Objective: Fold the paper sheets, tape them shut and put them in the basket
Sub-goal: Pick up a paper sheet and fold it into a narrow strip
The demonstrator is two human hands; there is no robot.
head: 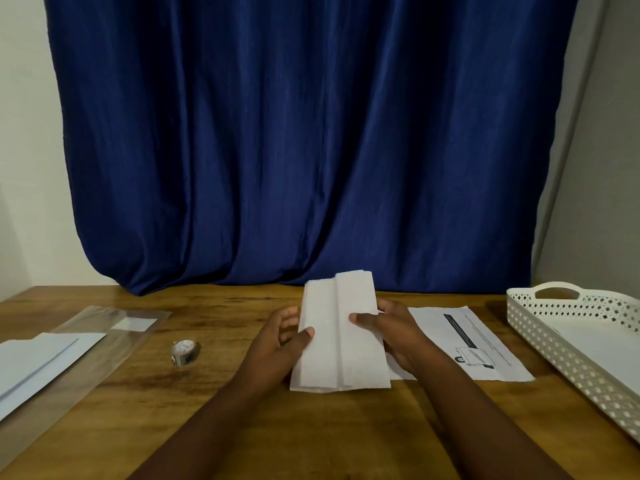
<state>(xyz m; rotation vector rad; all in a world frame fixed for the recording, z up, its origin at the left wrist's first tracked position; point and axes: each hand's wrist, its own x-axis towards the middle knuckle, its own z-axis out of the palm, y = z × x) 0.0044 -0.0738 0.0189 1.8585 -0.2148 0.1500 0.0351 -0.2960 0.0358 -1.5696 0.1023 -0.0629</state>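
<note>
A folded sheet point(341, 332) was held up at the centre of the view, above the bench point(214, 410), tilted with its far end raised. It was gripped from both sides: the left hand point(277, 341) was clamped on its 9 o'clock edge, thumb on top and fingers behind, and the right hand point(391, 327) was clamped on its 3 o'clock edge, thumb pressed on the front face. A lengthwise overlap of flaps was seen down the middle of the sheet.

At 3 o'clock of the hands, a printed page point(474, 344) was laid flat on the bench, partly hidden under the right hand and wrist. Farther toward 3 o'clock, well apart from the sheet, a white perforated basket point(554, 344) was set at the bench edge; something pale and flat was seen inside it, but what it was could not be told.

At 9 o'clock, a tape roll point(185, 353) was stood on the bench near the left hand, not touching it. Beyond it, at 9 o'clock, a clear sleeve point(104, 337) was laid with blank paper point(38, 362) on it. At 12 o'clock, a blue curtain point(304, 140) was hung behind the bench.
</note>
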